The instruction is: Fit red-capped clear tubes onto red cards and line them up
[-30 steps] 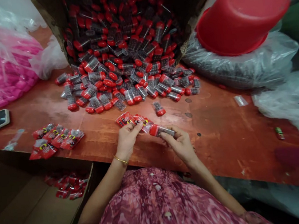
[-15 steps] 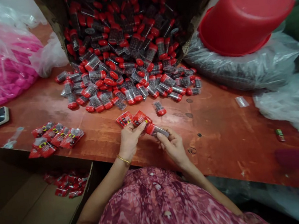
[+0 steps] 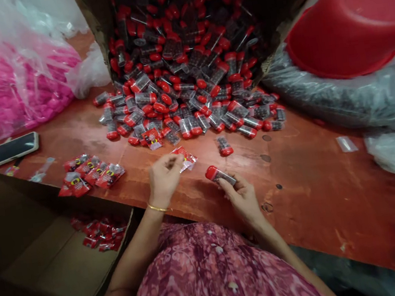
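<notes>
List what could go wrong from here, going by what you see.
1. The right hand grips the red-capped container towards its clear end, so it might slip and drop.
2. The red packets on the left lie by the near edge of the table; a nudge could push some off.
3. The red bucket sits tilted on a plastic bag, which may shift under it.

Left forearm (image 3: 136,253) slants up and right from lower left, wrist near straight. Left hand (image 3: 164,179) half-curled, thumb and index tips close together; whether they meet, unclear. Right forearm (image 3: 283,248) slants up and left from lower right. Right hand (image 3: 244,200) in firm thumb-and-finger grip, thumb pointing up-left, other fingers bent, partly hidden. Hands apart, left farther forward.
</notes>
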The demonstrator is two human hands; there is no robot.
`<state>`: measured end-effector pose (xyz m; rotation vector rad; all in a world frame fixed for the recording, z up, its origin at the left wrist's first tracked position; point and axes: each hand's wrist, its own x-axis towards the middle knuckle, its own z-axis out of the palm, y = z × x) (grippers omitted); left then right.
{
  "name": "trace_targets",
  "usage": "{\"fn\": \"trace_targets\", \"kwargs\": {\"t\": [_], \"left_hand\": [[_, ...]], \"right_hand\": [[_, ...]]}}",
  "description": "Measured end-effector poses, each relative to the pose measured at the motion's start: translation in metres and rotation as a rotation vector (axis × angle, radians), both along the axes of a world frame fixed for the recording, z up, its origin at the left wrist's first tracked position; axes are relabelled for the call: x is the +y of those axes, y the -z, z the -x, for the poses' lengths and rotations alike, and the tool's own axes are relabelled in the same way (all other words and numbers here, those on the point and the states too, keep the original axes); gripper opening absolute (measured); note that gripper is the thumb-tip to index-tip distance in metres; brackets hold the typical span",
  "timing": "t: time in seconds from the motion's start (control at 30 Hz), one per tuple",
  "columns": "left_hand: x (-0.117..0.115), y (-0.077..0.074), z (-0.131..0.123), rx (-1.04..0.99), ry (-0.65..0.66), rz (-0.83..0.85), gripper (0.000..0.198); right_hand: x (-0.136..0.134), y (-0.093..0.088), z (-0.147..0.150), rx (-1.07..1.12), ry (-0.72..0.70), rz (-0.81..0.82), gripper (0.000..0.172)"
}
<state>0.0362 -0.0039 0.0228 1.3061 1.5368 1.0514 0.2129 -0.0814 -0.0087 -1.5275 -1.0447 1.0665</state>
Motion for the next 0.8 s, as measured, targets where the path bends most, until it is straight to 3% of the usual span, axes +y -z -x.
{"fn": "trace_targets", "kwargs": {"t": [0.07,0.17,0.3,0.43,0.53,0.63,0.73,0.8], "left_hand": [[0.016,0.000,0.018,0.304,-0.213,-0.096,0.032],[0.045,0.003,0.040,0.633,-0.365,0.058,0.043],[0.070,0.013,0.051,0.771,-0.332,0.281,0.048],[0.080,0.023,0.054,0.777,-0.277,0.337,0.025],[0.081,0.026,0.053,0.595,-0.286,0.232,0.018],[0.071,0.020,0.042,0.131,-0.289,0.067,0.022],[0.051,0.007,0.020,-0.279,-0.188,-0.022,0.020],[0.036,0.000,0.002,-0.411,-0.115,-0.001,0.024]], "right_hand": [[0.004,0.004,-0.005,-0.020,0.008,0.021,0.027],[0.009,0.011,-0.009,-0.036,-0.009,0.030,0.029],[0.011,0.018,-0.009,-0.060,-0.025,0.034,0.031],[0.010,0.025,-0.008,-0.074,-0.027,0.021,0.032],[0.014,0.028,-0.012,-0.089,-0.015,-0.006,0.032],[0.023,0.027,-0.020,-0.266,-0.025,-0.017,0.031],[0.033,0.016,-0.026,-0.544,-0.016,-0.118,0.030],[0.038,0.005,-0.022,-0.563,0.024,-0.220,0.031]]}}
